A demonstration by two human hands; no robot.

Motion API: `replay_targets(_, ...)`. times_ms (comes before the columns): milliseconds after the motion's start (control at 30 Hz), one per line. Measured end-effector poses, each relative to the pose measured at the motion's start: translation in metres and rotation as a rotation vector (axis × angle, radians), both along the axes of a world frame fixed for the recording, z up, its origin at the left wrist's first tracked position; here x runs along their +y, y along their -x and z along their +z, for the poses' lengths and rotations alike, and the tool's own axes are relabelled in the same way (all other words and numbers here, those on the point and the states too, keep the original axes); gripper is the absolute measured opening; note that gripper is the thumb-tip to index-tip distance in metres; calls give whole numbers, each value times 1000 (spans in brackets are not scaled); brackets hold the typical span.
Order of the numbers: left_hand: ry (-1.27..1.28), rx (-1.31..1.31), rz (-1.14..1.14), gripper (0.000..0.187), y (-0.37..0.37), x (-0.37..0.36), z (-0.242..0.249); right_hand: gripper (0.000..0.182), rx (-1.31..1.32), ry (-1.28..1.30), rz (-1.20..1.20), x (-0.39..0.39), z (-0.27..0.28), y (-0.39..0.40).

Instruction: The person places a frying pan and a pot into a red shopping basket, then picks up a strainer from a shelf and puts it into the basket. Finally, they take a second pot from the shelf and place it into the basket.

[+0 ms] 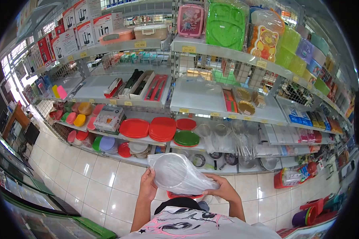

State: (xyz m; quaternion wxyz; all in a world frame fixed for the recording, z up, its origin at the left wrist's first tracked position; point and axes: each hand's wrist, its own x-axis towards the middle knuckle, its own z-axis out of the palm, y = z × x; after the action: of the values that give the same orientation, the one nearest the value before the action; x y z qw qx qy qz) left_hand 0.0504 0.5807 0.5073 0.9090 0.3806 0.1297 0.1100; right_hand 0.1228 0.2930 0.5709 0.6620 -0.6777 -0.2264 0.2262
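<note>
In front of my body I hold a round strainer (172, 170) wrapped in a clear plastic bag. My left hand (148, 184) is closed on the bag's edge beside the round rim. At the narrow end, my right hand (226, 189) grips the gathered plastic, where the handle seems to lie; the wrap blurs it. Part of a red object (184, 195) shows below the bag, mostly hidden. Similar bagged strainers (213, 131) are on the shelf ahead, near a green oval lid (186, 138).
Store shelves stretch across the front, with red lids (162, 128), boxed knives (136, 84) and frying pans (229, 159) low down. A red basket (282, 179) of goods sits on the tiled floor (89, 179) at right. A green-edged glass case (40, 199) stands at left.
</note>
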Motion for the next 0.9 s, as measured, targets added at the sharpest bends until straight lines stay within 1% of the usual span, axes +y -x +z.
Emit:
replay_targets(67,11,16,1,40,1,0,-1,53,52,111,100,-5,-7,-3)
replay_targets(100,-18,24,4,42,1,0,-1,53,54,108,92,-6,-7,-2)
replay_targets(167,-48,31,3,44,2,1,-3,46,321,131,10,-9,-5,-3)
replay_targets(233,-39,25,-21,52,1,3,-5,43,350,82,-4,-12,-6,-3)
replay_targets(267,-39,24,-23,52,2,4,-4,40,381,36,-14,-14,-7,-3)
replay_targets(333,115,-35,-38,68,4,3,4,39,392,-17,-17,-16,-9,-1)
replay_targets(367,113,-38,-40,68,6,2,7,38,400,-71,-19,-17,-9,-1)
replay_targets(433,66,-212,-142,91,7,1,10,35,403,-85,-40,-11,-1,5)
replay_targets(467,65,-217,-142,91,7,0,9,32,409,-95,-59,-9,2,6)
replay_targets(500,48,-208,-185,100,8,-1,6,32,405,-95,-57,-10,-2,4)
replay_targets(533,30,-198,-227,110,9,-2,1,36,433,-85,-7,-10,-10,3)
replay_targets(567,28,-200,-225,110,10,-1,-8,40,460,-74,43,-11,-14,2)
replay_targets(633,96,-128,-196,120,9,0,-26,40,471,-85,41,-9,-13,2)
replay_targets(667,93,-129,-196,120,8,-1,-21,40,483,-96,36,-9,-13,3)
replay_targets(733,59,-254,-182,131,3,-7,-9,40,504,-112,27,-8,-9,4)
replay_targets(767,58,-251,-184,131,3,-11,1,40,527,-123,19,-8,-8,4)
replay_targets(833,5,-346,-208,134,5,-18,23,40,540,-137,34,-7,-11,4)
replay_targets(900,-18,-357,-191,134,4,-23,29,40,553,-144,53,-6,-14,5)
